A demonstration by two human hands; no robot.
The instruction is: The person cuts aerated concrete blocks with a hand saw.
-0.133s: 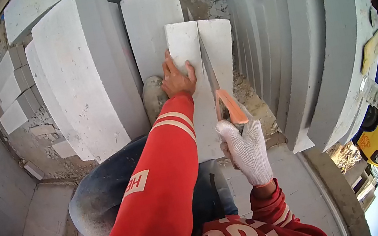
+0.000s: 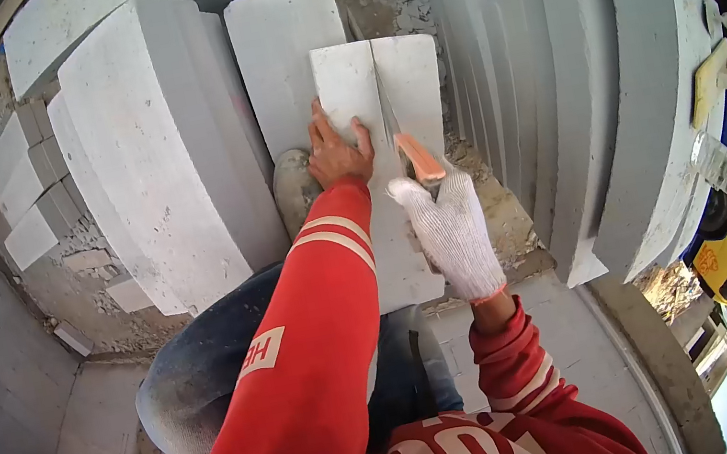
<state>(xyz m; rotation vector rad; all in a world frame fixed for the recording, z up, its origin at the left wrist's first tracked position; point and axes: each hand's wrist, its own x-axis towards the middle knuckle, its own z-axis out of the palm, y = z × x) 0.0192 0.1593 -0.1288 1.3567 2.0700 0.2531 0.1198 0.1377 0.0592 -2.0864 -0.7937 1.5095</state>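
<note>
Block stacks (image 2: 136,141) flank the cut block (image 2: 346,84) (a shoe (image 2: 294,191) beside it).

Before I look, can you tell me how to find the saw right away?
Start at the big grey blocks on the right, then go left to the right hand in its white glove. That hand holds the saw, with its blade in the slit down the pale block. Its bright orange handle sets it apart from the grey and white blocks around it.
</note>
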